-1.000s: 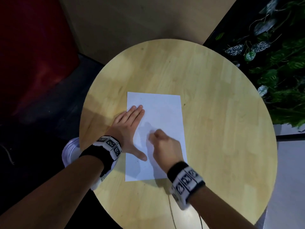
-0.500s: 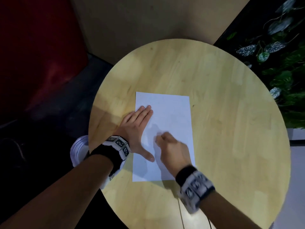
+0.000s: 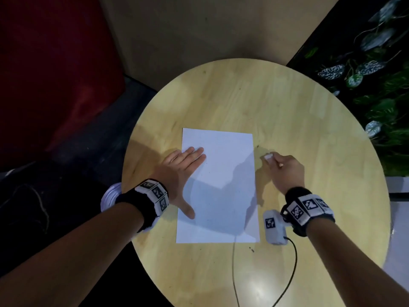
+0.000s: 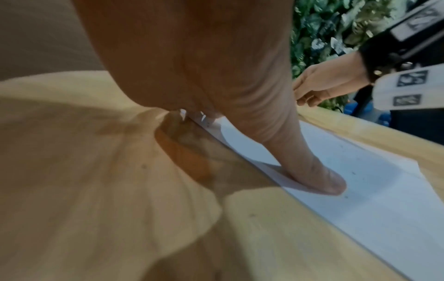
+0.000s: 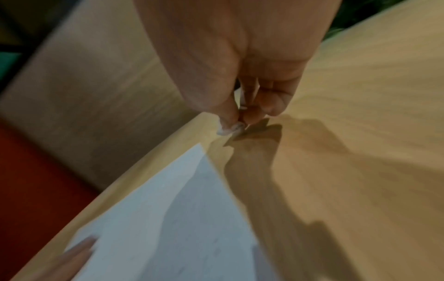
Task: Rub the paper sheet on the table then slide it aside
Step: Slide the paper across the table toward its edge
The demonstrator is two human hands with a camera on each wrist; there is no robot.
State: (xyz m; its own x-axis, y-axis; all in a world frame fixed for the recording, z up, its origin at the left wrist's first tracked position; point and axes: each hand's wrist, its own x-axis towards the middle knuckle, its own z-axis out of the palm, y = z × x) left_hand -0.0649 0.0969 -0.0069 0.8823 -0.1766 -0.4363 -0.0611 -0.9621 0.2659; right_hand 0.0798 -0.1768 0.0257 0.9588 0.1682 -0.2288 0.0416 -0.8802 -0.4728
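A white paper sheet [image 3: 225, 180] lies flat in the middle of the round wooden table [image 3: 309, 120]. My left hand [image 3: 181, 171] rests flat on the sheet's left edge, fingers straight and thumb spread onto the paper [image 4: 372, 190]. My right hand [image 3: 271, 159] is off the sheet, just right of its right edge, low over the bare wood. Its curled fingertips pinch a small white eraser-like block [image 3: 268, 156], also seen as a blurred pale piece [image 5: 230, 129] at the fingertips in the right wrist view. The paper [image 5: 168, 218] lies left of that hand.
A white wrist camera unit [image 3: 274, 227] with a black cable [image 3: 292, 262] hangs beside my right wrist. Dark leafy plants [image 3: 376, 89] border the table on the right; a red surface [image 3: 55, 74] stands at the left. A pale round object [image 3: 110, 196] sits below the table's left rim.
My right hand has left the middle of the sheet and moved right, onto the bare table beside it. The left hand has stayed pressed on the left edge.
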